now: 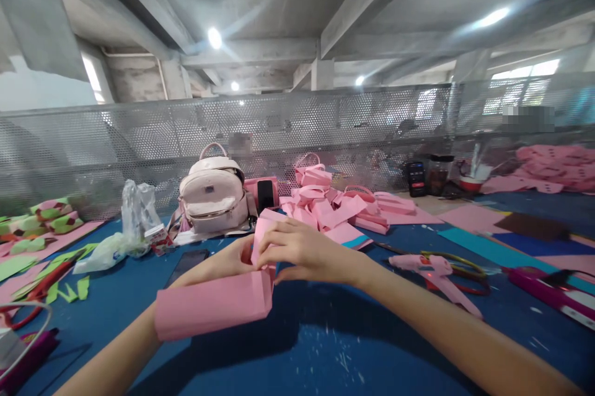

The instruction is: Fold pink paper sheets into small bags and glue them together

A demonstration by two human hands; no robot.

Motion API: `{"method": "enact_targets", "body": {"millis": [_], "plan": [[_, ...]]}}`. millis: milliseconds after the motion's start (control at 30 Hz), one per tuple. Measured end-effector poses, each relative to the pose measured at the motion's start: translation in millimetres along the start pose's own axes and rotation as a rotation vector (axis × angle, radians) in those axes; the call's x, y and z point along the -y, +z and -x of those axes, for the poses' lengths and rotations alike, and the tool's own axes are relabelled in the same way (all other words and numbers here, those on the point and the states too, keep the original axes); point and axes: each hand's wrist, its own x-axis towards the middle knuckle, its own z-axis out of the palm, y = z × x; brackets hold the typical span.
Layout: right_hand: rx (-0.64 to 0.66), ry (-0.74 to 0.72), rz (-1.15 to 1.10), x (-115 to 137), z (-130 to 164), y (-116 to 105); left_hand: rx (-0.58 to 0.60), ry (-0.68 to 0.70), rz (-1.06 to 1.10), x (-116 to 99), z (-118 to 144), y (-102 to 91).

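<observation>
Hands at frame centre: my left hand (232, 259) and right hand (302, 250) both pinch the folded pink paper sheet (214, 306) above the blue felt tabletop (307, 352); I judge firm, even creasing pressure best, pink glue gun (434, 272) lying right.

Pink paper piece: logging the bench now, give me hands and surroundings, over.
Left hand and right hand both gripping folded pink paper piece above blue table. Pink glue gun lies right, apart.
</observation>
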Motion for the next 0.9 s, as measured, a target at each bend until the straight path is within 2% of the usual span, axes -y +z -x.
{"method": "enact_targets", "body": {"millis": [167,333,400,467,533,567,633,667,733,767,833,900], "plan": [[0.068,-0.021,-0.280,-10,-2,10,0.071,-0.069,0.109,6,-1,4.1],[0.077,-0.042,-0.357,-13,0,22,0.080,-0.114,0.123,5,0,5.9],[0.064,-0.001,-0.394,-13,1,22,0.058,-0.115,0.111,4,0,-4.2],[0.007,0.116,-0.496,-15,3,19,0.005,-0.109,0.092,1,3,-25.0],[-0.086,0.269,-0.609,-20,6,16,-0.136,-0.061,0.080,-5,9,-53.5],[-0.139,0.338,-0.649,-24,7,16,-0.253,-0.014,0.072,-8,13,-68.1],[-0.260,0.441,-0.670,-34,10,19,-0.554,0.125,0.041,-15,20,-90.8],[-0.331,0.484,-0.659,-39,10,22,-0.711,0.214,0.029,-17,22,-96.2],[-0.488,0.584,-0.630,-48,11,34,-0.940,0.360,0.005,-16,20,-91.5],[-0.560,0.630,-0.613,-51,12,42,-0.981,0.396,-0.010,-13,16,-81.3],[-0.678,0.709,-0.586,-52,12,62,-0.941,0.409,-0.052,-1,5,-49.3],[-0.759,0.765,-0.573,-47,12,83,-0.808,0.371,-0.076,20,-8,-11.1]]}}
